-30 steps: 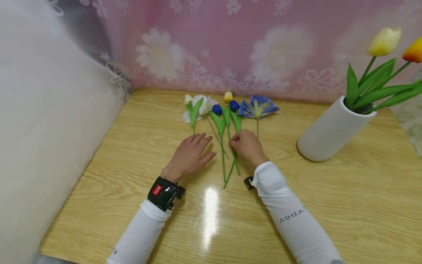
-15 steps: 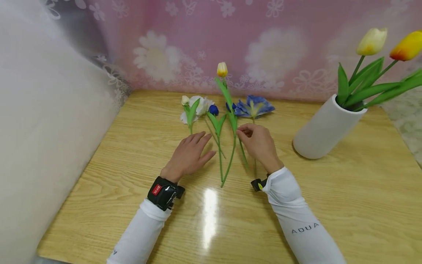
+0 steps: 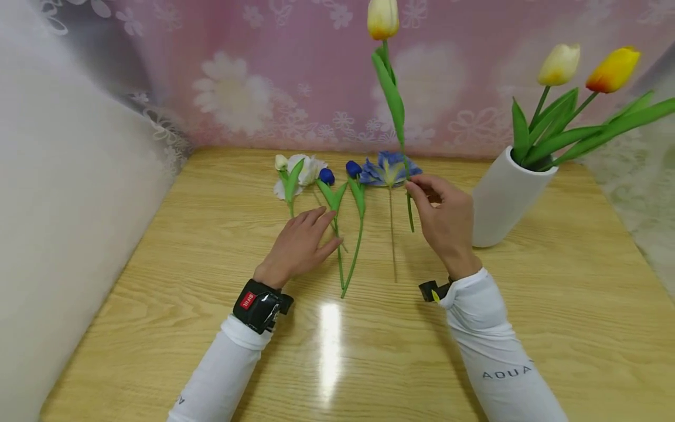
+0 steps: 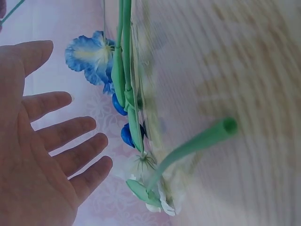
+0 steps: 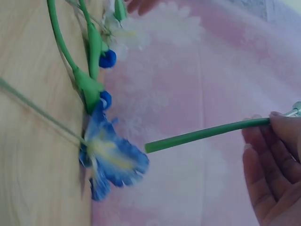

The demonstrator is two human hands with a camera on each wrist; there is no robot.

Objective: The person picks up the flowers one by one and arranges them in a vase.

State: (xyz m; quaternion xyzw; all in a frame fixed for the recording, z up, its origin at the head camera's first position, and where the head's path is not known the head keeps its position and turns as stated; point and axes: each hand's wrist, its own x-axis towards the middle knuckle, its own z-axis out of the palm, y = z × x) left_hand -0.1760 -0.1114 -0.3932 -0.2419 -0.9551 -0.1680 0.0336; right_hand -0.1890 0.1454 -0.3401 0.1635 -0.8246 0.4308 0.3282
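Observation:
My right hand (image 3: 445, 217) pinches the green stem of a white-and-yellow tulip (image 3: 383, 20) between thumb and fingertips. The tulip stands nearly upright, its bloom high against the pink backdrop; the cut end of its stem (image 5: 202, 134) points past the fingers in the right wrist view. With fingers spread, my left hand (image 3: 297, 246) hovers low by the stems of the flowers on the table, and its palm holds nothing in the left wrist view. Near its fingertips lie one blue tulip (image 3: 327, 176) and a small white tulip (image 3: 281, 163). Another blue tulip (image 3: 353, 169) lies to the right.
A white vase (image 3: 503, 205) with a slanted body stands at the right, holding a cream tulip (image 3: 559, 64) and a yellow-orange tulip (image 3: 614, 70). A ruffled blue flower (image 3: 387, 171) and a white flower (image 3: 312, 169) lie toward the back of the wooden table (image 3: 174, 281).
My right hand has lifted the white-and-yellow tulip off the table and carried it up and right, toward the vase. The left hand has stayed nearly in place.

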